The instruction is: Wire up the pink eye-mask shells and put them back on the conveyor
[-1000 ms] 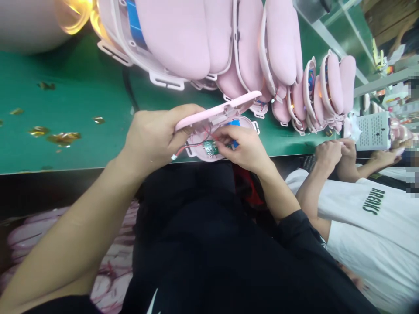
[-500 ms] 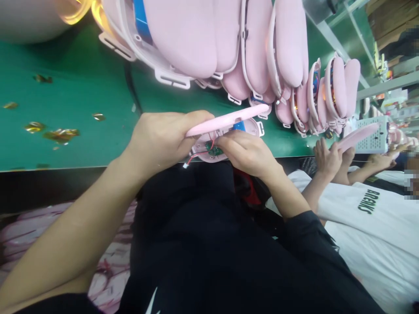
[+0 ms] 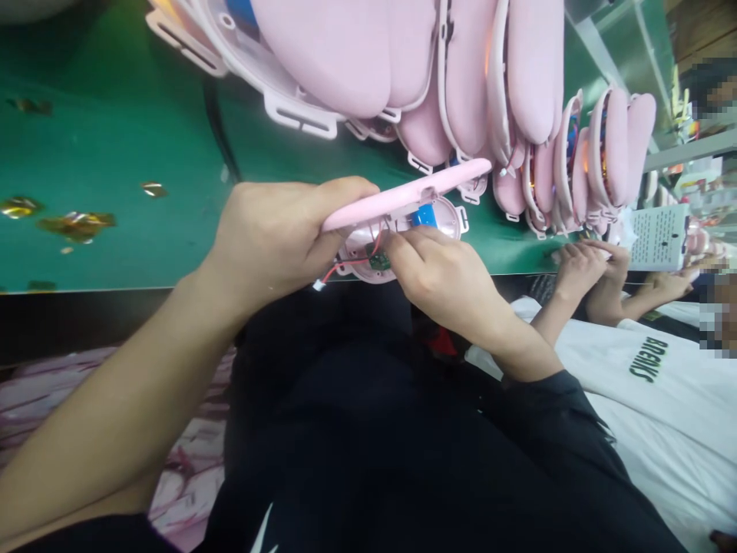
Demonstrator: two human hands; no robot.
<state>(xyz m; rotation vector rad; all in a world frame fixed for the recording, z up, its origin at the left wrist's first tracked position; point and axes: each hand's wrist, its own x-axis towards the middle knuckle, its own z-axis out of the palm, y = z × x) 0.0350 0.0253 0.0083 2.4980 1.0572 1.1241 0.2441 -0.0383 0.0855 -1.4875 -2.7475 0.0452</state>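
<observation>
Clamping the cover in a closed left hand, above the shell at the table's near edge; reaching between with a curled right hand, impossible to tell if gripping. Strewn with foil, lined with cases; beside a co-worker.

Near the edge of the table I see an open casing with a circuit board inside and a cover above it, between the left hand's thumb and fingers. Further casings stand behind; foil scraps lie left, a co-worker is rightward.
</observation>
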